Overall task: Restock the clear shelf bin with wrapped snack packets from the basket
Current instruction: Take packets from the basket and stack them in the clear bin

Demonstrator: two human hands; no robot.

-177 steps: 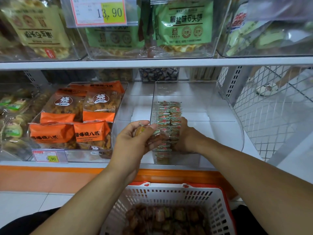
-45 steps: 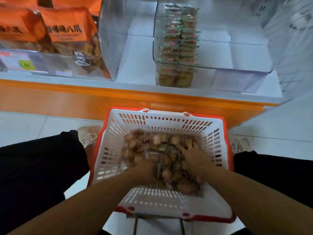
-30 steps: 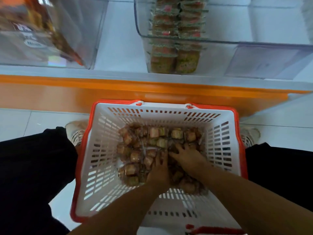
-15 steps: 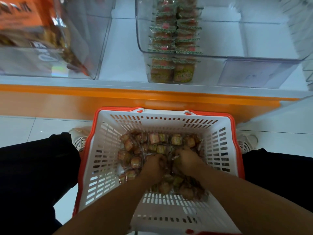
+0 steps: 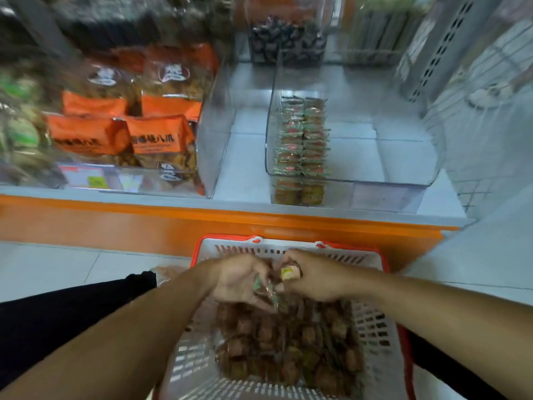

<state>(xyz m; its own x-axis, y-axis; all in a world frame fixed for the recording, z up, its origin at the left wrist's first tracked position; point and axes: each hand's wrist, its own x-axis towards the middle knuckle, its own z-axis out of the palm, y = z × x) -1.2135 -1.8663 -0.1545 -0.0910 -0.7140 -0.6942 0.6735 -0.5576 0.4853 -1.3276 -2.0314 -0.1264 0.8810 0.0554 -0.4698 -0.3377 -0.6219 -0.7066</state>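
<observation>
A white basket with a red rim [image 5: 372,327] sits low in front of me, holding a heap of wrapped snack packets [image 5: 288,347]. My left hand [image 5: 242,280] is raised above the heap, palm up, gripping some packets [image 5: 265,288]. My right hand [image 5: 314,277] is beside it, touching it, and pinches a packet with a yellow-green face [image 5: 290,273]. On the shelf above stands the clear bin [image 5: 403,166]. Two rows of packets [image 5: 301,145] fill its left side; its right side is bare.
A second clear bin [image 5: 213,157] at the left holds orange snack bags [image 5: 160,138]. A bin of dark wrapped sweets [image 5: 285,41] stands at the back. The orange shelf front [image 5: 202,226] runs between the basket and the bins. A wire mesh panel [image 5: 484,134] closes the right side.
Both hands have come up out of the packet heap with packets in them, and my view has tilted up toward the shelf.
</observation>
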